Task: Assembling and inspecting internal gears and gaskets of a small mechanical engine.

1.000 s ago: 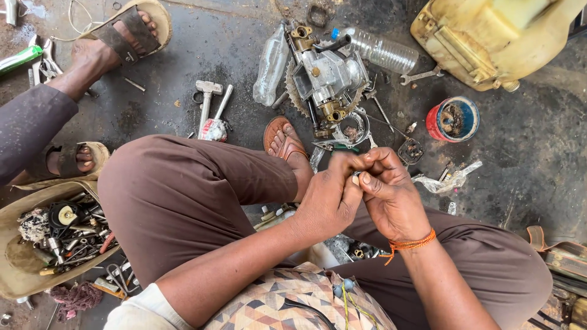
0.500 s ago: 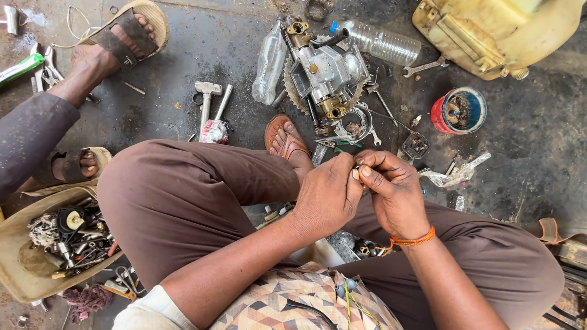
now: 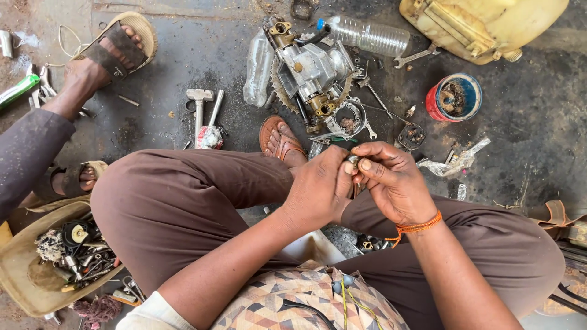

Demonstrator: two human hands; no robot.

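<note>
— What did the left hand (image 3: 318, 192) do at mid-frame?
— It pinched a small metal part (image 3: 352, 160), as did the right hand (image 3: 394, 183), fingertips closed tight.
— Its axis?
— Too hidden to tell. The engine assembly (image 3: 309, 70) lay above.

Brown trousers (image 3: 183, 208). Orange wrist thread (image 3: 416, 227). Shirt (image 3: 306, 302) patterned in tan, grey and white triangles. Red tin (image 3: 454, 98), blue inside the rim. Yellow tank (image 3: 483, 24). Silver-grey engine part (image 3: 312, 70) with brass-coloured fittings. Clear bottle (image 3: 367, 36), blue cap. Tan sandal (image 3: 278, 137). Dark grey, oil-stained floor (image 3: 538, 122). Beige tray (image 3: 24, 269).
</note>
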